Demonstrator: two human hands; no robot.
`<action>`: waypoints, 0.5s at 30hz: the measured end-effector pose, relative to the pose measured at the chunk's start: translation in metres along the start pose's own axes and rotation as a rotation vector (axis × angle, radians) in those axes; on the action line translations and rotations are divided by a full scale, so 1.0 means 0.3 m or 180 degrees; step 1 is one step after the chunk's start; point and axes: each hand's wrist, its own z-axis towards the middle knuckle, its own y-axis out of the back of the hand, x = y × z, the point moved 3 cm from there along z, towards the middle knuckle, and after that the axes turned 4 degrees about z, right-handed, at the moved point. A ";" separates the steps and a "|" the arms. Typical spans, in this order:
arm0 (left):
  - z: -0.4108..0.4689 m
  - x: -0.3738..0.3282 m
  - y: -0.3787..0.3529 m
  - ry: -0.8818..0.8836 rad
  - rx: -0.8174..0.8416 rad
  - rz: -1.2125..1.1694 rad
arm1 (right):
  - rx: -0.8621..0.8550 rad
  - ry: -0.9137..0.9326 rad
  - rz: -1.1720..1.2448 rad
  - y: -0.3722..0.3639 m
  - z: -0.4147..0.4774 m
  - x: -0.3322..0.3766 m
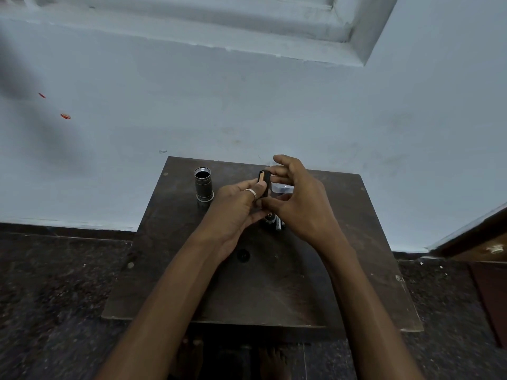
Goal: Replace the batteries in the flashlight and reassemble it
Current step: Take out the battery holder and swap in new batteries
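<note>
Flashlight barrel point(203, 187), a grey ribbed metal cylinder, stands upright at the left rear of the table with its open mouth facing up, apart from both hands. Just to its right we see the left hand point(236, 212), a ring on one finger, with its fingers curled round the lower part of a black battery holder point(263, 182). The holder is lifted off the table, and its long axis runs roughly upright, much like the barrel's. A copper-coloured strip shows in it, which we take to be a battery already seated. The right hand point(299, 204) pinches the holder from the right side with thumb and fingertips, the forefinger lifted clear above.

We judge that the coming move turns on this: the barrel's mouth lies to the left of the holder, on the left hand's side, so that hand is the nearer one, and the holder needs little turning to line up.

Beneath the hands some dark loose batteries point(274, 222) lie on the table. Behind the right fingers sits a clear plastic piece point(284, 187), and a small black round cap point(242, 255) lies nearer us.

Everything rests on a small dark brown wooden table point(274, 292), set against a pale blue wall point(247, 105) on a dark speckled floor point(55, 283).
</note>
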 end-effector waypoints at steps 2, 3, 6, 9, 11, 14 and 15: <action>0.000 0.003 0.001 0.0011 0.0024 0.0003 | 0.0000 -0.0014 0.0011 -0.001 0.001 -0.002; 0.000 0.004 0.002 0.0017 0.0031 -0.0001 | 0.0004 -0.0026 0.0019 -0.002 0.001 -0.002; 0.007 0.011 0.012 0.0030 -0.0049 -0.0038 | 0.0063 -0.0047 0.0037 -0.006 -0.002 -0.002; 0.013 0.014 0.016 0.0060 -0.0145 -0.0102 | 0.0125 -0.0139 0.0053 0.016 -0.001 -0.011; 0.020 0.017 0.021 0.0105 -0.0218 -0.0160 | -0.0077 -0.0242 0.0086 0.051 0.010 -0.025; 0.029 0.021 0.028 0.0197 -0.0311 -0.0191 | -0.0570 -0.0347 -0.0336 0.101 0.043 -0.059; 0.031 0.021 0.029 0.0212 -0.0325 -0.0201 | -0.0652 -0.0387 -0.0475 0.111 0.058 -0.073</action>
